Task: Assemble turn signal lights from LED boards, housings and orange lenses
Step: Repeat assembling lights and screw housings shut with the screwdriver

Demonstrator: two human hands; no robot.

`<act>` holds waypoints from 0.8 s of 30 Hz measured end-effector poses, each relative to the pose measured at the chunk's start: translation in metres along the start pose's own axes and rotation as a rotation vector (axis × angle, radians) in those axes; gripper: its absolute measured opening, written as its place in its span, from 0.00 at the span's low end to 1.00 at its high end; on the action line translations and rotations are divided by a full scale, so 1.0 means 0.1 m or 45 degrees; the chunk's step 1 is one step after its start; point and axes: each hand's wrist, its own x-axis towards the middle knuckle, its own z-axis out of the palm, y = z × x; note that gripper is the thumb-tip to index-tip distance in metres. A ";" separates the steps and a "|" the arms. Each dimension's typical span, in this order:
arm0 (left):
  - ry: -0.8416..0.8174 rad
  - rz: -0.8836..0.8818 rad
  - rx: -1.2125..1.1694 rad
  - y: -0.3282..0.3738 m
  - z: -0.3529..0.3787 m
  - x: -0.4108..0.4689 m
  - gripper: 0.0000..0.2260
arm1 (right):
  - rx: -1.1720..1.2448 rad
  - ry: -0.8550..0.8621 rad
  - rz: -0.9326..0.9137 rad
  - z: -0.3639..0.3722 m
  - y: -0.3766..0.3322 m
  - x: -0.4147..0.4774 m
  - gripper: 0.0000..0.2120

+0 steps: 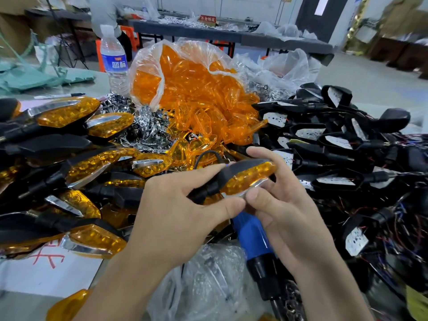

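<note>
Now L-hand (pixel 176 205), R-hand (pixel 289 212), 1 light (pixel 247 179)

1. Clear plastic water bottle (pixel 114 59) with a white cap, standing at the far side of the table. Its blue label band (pixel 116 64) bears two white characters, "蓝标". A small red logo above them is too small to read.
2. Red rectangular sign (pixel 207 19) on the grey table at the back. Light characters read "不合格", and one further character is unclear.
3. White paper sheet (pixel 46 274) at the near left edge. It carries red handwritten strokes, partly covered and illegible.
</note>
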 end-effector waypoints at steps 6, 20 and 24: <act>-0.233 -0.246 -0.036 0.00 -0.05 0.07 0.15 | -0.091 0.179 0.009 0.04 0.04 0.00 0.16; -0.404 -0.799 -0.281 0.02 -0.01 0.09 0.38 | -0.039 0.127 0.161 -0.02 -0.01 0.02 0.15; -0.417 -0.774 -0.274 0.02 0.00 0.09 0.38 | 0.046 0.101 0.166 -0.06 -0.02 0.00 0.16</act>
